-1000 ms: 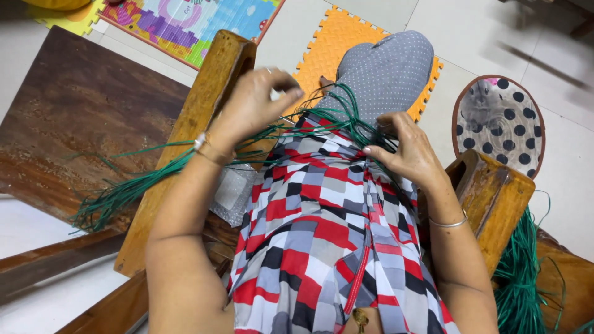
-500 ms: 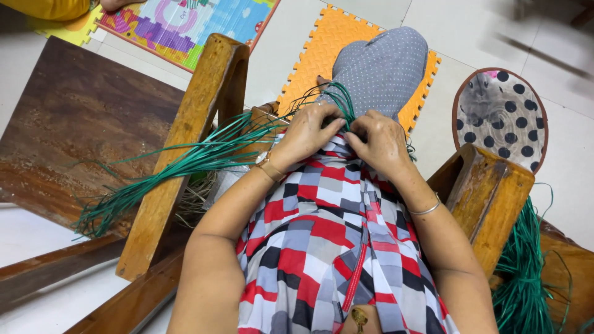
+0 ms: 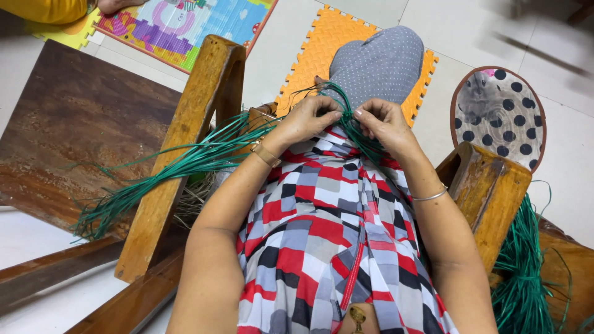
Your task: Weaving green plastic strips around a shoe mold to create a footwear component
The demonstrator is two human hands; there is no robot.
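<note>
Green cords (image 3: 204,154), trailing from her lap over the wooden chair arm (image 3: 185,142), are pinched between left hand (image 3: 306,120) and right hand (image 3: 383,124), which I'd say should hold even tension while working the strands.

The strands (image 3: 204,158) I pinch between my hands are dark green, and so is the bundle (image 3: 526,266) by the right wooden post. My dress (image 3: 322,229) is checked in red, grey, black and white; the cloth over my knee (image 3: 380,62) is grey with tiny white dots. The foam mat (image 3: 322,43) on the floor is orange, the round mat (image 3: 501,114) white with black spots and a brown rim, the far play mat (image 3: 185,21) many-coloured. The chair frame (image 3: 185,136) is honey-brown wood.
</note>
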